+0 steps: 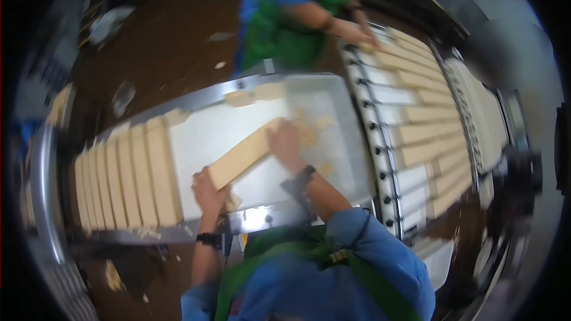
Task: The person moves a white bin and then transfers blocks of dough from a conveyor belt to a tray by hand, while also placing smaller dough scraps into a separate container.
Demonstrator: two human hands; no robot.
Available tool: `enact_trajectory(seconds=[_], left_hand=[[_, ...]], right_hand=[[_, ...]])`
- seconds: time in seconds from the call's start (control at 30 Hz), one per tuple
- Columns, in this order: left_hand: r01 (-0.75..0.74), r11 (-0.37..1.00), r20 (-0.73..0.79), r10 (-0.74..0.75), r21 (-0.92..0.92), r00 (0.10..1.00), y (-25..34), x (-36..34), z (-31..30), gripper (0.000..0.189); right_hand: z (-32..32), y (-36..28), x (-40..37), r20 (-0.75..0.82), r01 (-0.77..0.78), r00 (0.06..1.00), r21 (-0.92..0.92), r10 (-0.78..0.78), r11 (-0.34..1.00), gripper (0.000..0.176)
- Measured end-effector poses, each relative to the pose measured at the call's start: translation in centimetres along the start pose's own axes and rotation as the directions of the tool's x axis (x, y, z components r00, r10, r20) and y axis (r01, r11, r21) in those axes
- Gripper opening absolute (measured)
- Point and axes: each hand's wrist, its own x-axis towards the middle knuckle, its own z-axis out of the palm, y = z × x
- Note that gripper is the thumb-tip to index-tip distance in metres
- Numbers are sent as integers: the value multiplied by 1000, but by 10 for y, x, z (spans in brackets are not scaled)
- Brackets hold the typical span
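A long pale slab [244, 153] lies at a slant above the white work surface, held at both ends. My left hand [208, 192] grips its lower left end, with the fingers wrapped at the corner. At the upper right end my right hand [286, 145] holds the slab, somewhat blurred. A small pale scrap [232, 203] sits beside my left hand. To the left, several similar long slabs [140, 172] stand side by side in a row. Pale pieces [254, 94] lie by the far edge of the surface.
A metal tray [351, 154] with thin scraps [308, 137] adjoins the surface on the right. Beyond it runs a conveyor [380, 96] with rows of long slabs [425, 116]. Across from me a co-worker [297, 18] in a green apron reaches over the conveyor. A curved metal rail [44, 190] stands far left.
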Motion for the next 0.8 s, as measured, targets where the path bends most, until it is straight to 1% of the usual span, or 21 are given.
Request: enact_trajectory(seconds=[0.03, 0.07, 0.1, 0.13, 0.17, 0.2, 0.27, 0.3, 0.33, 0.4, 0.43, 0.47, 0.53, 0.57, 0.63, 0.67, 0.7, 0.77, 0.8], left_hand=[[-6, 999, 30, 7, -37, 1000, 12, -2, -4, 84], [-77, 996, 64, 80, -49, 995, 35, -7, -7, 84], [-47, 998, 31, 48, -42, 998, 58, -13, -11, 83], [-6, 999, -10, 6, -35, 1000, 82, -16, -9, 82], [-47, 998, 9, 47, -37, 999, 107, -19, -2, 82], [-132, 990, -31, 131, -45, 991, 131, -26, 5, 83], [-286, 955, -92, 278, -80, 956, 185, -44, 20, 84], [-301, 950, -85, 295, -81, 952, 216, -55, 29, 84], [-375, 922, -62, 371, -92, 927, 249, -66, 36, 85], [-494, 856, 8, 501, -154, 865, 312, -94, 44, 85], [-538, 818, 51, 558, -205, 828, 343, -108, 43, 83], [-545, 812, 52, 566, -208, 823, 372, -122, 41, 83], [-543, 790, 306, 611, -283, 730, 420, -146, 40, 78], [-548, 787, 309, 616, -284, 725, 435, -157, 48, 78], [-527, 742, 390, 668, -414, 634, 458, -172, 66, 72], [-525, 733, 414, 679, -434, 606, 466, -177, 76, 64], [-529, 730, 414, 682, -432, 603, 475, -180, 80, 64], [-565, 708, 416, 706, -424, 573, 491, -182, 88, 57], [-568, 708, 418, 706, -419, 572, 497, -180, 92, 57]], right_hand=[[-3, 11, -10, -148, 19, 989, 68, -9, 998, 54], [-16, 21, -15, -67, -72, 995, 113, 80, 991, 63], [-38, 43, -25, -99, -130, 985, 98, 140, 987, 63], [-59, 58, -36, -157, -153, 970, 196, 185, 969, 63], [-76, 72, -45, -209, -155, 952, 295, 222, 943, 63], [-92, 94, -58, -299, -198, 912, 280, 281, 939, 61], [-122, 152, -78, -494, -293, 820, 71, 289, 954, 59], [-153, 179, -90, -479, -344, 788, 178, 387, 922, 57], [-187, 207, -102, -455, -388, 752, 282, 478, 878, 55], [-240, 261, -118, -568, -457, 620, 300, 542, 837, 52], [-257, 292, -128, -614, -522, 560, 261, 557, 812, 51], [-269, 324, -139, -657, -584, 500, 225, 564, 780, 49], [-289, 386, -161, -643, -590, 452, 304, 618, 748, 46], [-298, 408, -168, -644, -594, 446, 306, 621, 744, 46], [-310, 448, -181, -522, -686, 506, 238, 686, 687, 48], [-309, 473, -186, -473, -701, 543, 199, 694, 685, 54], [-309, 489, -187, -475, -702, 538, 204, 696, 682, 54], [-312, 511, -186, -275, -790, 598, -45, 753, 611, 59], [-314, 517, -184, -273, -792, 596, -40, 755, 610, 59]])
